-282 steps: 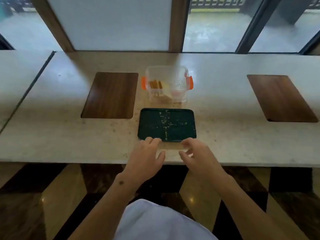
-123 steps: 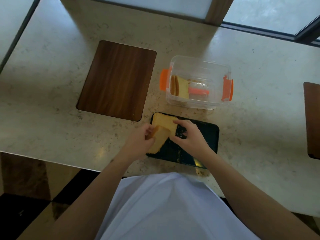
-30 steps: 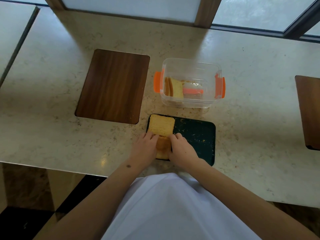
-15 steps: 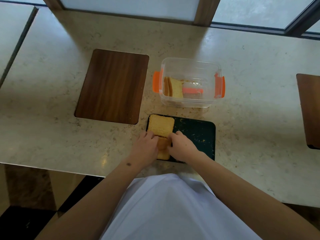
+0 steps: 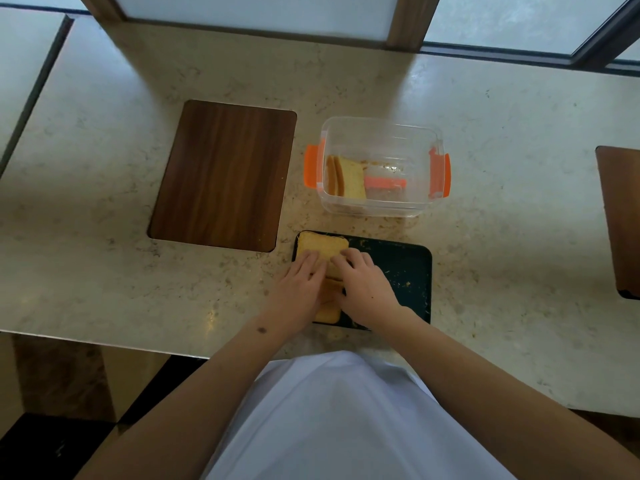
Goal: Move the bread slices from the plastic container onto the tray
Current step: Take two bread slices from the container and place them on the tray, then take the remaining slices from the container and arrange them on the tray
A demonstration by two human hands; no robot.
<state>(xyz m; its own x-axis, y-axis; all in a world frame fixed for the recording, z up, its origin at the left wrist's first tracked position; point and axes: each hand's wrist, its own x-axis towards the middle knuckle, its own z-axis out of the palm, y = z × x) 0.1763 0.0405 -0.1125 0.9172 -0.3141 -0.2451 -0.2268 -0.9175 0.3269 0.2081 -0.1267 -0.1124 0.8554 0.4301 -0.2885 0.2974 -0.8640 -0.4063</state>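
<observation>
A dark green tray [image 5: 405, 271] lies near the counter's front edge. Two bread slices lie on its left part, a far slice [image 5: 320, 247] and a near slice [image 5: 328, 312], their edges meeting under my hands. My left hand [image 5: 299, 292] and my right hand [image 5: 365, 291] lie side by side over them, fingertips pressed on the far slice's near edge. Behind the tray stands the clear plastic container [image 5: 433, 140] with orange latches. More bread slices [image 5: 348, 174] stand on edge against its left wall.
A dark wooden board [image 5: 221, 174] is set in the stone counter left of the container, and another [image 5: 620, 220] sits at the right edge. An orange strip [image 5: 384, 182] lies in the container. Crumbs dot the tray and counter. Windows run along the back.
Both hands slid forward from the near slice until their fingertips reached the far slice. The near slice now lies flat on the tray, mostly hidden under my hands.
</observation>
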